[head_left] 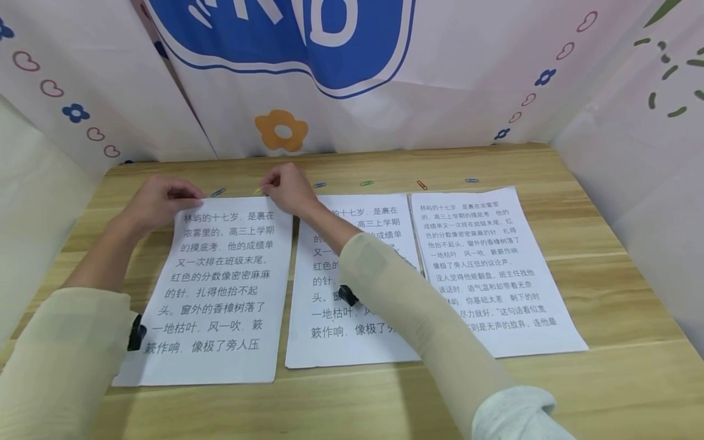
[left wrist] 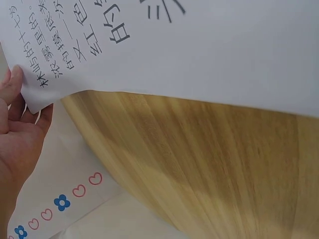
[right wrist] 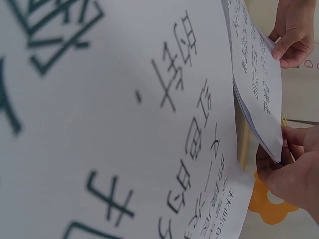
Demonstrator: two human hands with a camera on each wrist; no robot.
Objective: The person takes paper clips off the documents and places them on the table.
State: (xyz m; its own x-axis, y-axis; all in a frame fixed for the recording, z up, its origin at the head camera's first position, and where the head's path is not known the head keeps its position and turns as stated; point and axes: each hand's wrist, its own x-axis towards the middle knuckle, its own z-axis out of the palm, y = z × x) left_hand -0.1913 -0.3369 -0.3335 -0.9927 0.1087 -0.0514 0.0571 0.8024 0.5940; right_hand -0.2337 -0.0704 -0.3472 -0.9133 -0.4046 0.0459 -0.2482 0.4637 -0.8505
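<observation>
Pinched at its top-left corner by my left hand (head_left: 156,201), the left stack of printed sheets (head_left: 220,293) has its upper part raised off the wood, as the left wrist view shows. At the stack's top edge, toward its right corner, my right hand (head_left: 288,188) pinches a small yellow paper clip (right wrist: 284,120). The clip's end sticks out from the fingertips, right beside the paper edge. In the right wrist view, the stack's corner partly hides the right fingers. The right forearm crosses over the middle stack of sheets (head_left: 341,351).
A third printed stack (head_left: 495,244) lies on the right of the wooden table (head_left: 610,305). Behind the stacks runs a row of paper clips, including a blue one (head_left: 218,192), a green one (head_left: 366,183) and a red one (head_left: 421,184). A patterned cloth (head_left: 456,104) hangs behind the table.
</observation>
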